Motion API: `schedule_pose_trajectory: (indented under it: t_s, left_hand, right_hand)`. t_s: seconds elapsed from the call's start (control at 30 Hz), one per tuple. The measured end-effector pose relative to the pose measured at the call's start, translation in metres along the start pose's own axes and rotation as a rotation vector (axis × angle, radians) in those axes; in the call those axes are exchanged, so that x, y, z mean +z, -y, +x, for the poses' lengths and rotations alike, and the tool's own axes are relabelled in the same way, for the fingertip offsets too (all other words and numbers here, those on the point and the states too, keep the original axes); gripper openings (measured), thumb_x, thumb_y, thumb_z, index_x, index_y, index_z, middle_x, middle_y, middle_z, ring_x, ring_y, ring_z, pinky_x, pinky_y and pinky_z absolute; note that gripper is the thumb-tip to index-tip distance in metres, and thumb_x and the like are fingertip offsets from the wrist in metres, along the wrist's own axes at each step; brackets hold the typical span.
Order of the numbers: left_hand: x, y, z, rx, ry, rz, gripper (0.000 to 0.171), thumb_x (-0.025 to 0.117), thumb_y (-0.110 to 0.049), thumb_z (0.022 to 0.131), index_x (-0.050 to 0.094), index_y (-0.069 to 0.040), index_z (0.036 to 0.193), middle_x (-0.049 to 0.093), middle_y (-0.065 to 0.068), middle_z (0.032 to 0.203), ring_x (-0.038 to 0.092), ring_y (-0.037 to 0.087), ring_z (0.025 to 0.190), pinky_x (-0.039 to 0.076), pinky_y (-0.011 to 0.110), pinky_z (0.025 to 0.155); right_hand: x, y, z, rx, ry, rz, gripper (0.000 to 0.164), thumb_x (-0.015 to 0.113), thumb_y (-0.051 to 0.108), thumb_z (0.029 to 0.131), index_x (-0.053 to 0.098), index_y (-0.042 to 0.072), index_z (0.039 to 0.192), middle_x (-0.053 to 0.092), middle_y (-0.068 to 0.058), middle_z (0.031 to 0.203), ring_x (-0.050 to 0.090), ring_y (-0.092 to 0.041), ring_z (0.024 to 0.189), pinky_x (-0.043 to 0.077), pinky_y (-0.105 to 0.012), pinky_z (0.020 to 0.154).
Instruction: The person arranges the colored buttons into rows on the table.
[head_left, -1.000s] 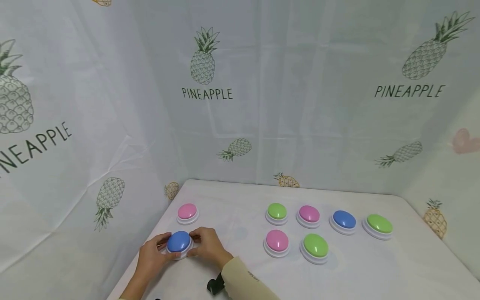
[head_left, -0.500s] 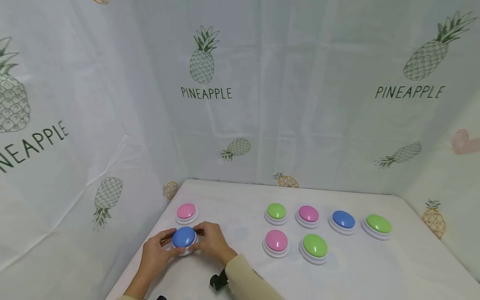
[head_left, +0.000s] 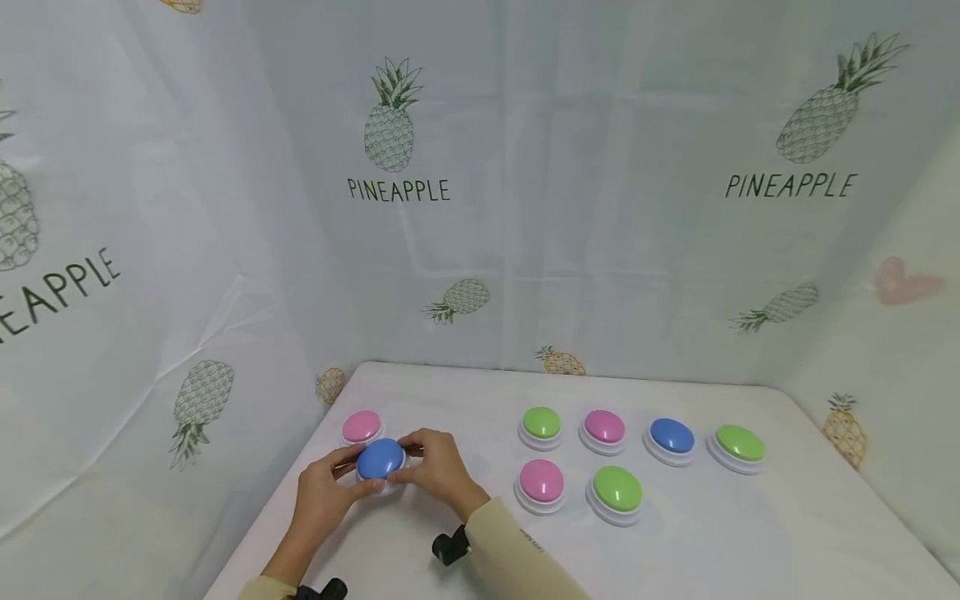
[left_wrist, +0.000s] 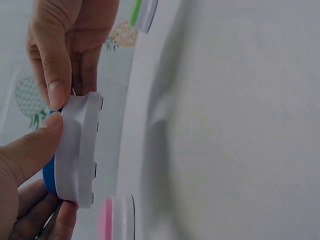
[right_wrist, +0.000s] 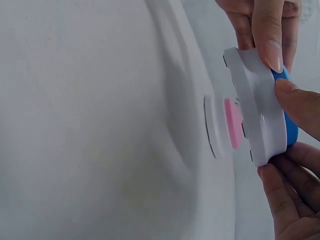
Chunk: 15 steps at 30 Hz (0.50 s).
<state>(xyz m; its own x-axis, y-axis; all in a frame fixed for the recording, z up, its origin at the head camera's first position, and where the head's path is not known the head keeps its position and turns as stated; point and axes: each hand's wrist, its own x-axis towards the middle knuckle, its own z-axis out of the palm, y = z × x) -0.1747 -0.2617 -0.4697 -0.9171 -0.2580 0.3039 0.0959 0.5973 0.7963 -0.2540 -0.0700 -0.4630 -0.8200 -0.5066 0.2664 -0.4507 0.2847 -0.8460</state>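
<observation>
Both of my hands hold one round push button (head_left: 379,459) with a blue domed top and a white base. My left hand (head_left: 322,492) grips its left side, thumb at the front. Around its right side curl the fingers of my right hand (head_left: 438,471), the two thumbs nearly meeting. Both wrist views show the base with its small dark feet raised off the white table (left_wrist: 240,125). Just behind it in the head view, a pink button (head_left: 362,427) sits on the table, its front partly covered.
To the right stand two rows of buttons: a green button (head_left: 542,422), a magenta button (head_left: 604,427), a blue button (head_left: 672,436) and another green button (head_left: 740,443) behind, a pink button (head_left: 542,482) and a large green button (head_left: 617,489) in front. Pineapple-print curtains (head_left: 570,208) surround the table.
Both hands have carried the blue button a little right and farther back, toward the pink one, which it now overlaps in view. The head view has shifted slightly right.
</observation>
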Motion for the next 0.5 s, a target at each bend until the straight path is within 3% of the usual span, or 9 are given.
schedule_pose_trajectory:
  t_s: [0.23,0.5]
  left_hand:
    - [0.014,-0.017,0.008,0.047,0.035,-0.04,0.066,0.095,-0.01,0.077,0.066,0.006,0.134,0.068,0.024,0.134,0.068,0.041,0.121,0.053,0.052,0.105]
    - [0.032,-0.035,0.016,0.055,0.096,-0.068,0.065,0.094,-0.013,0.078,0.067,0.004,0.135,0.068,0.022,0.135,0.066,0.042,0.123,0.052,0.057,0.106]
  right_hand:
    - [-0.022,-0.001,-0.007,0.008,-0.041,-0.036,0.05,0.095,0.016,0.079,0.074,0.001,0.122,0.075,-0.009,0.119,0.073,-0.027,0.112,0.06,-0.037,0.097]
    - [-0.048,-0.003,-0.018,0.037,-0.089,-0.04,0.05,0.094,0.015,0.08,0.074,0.001,0.123,0.075,-0.011,0.12,0.073,-0.03,0.113,0.059,-0.043,0.098]
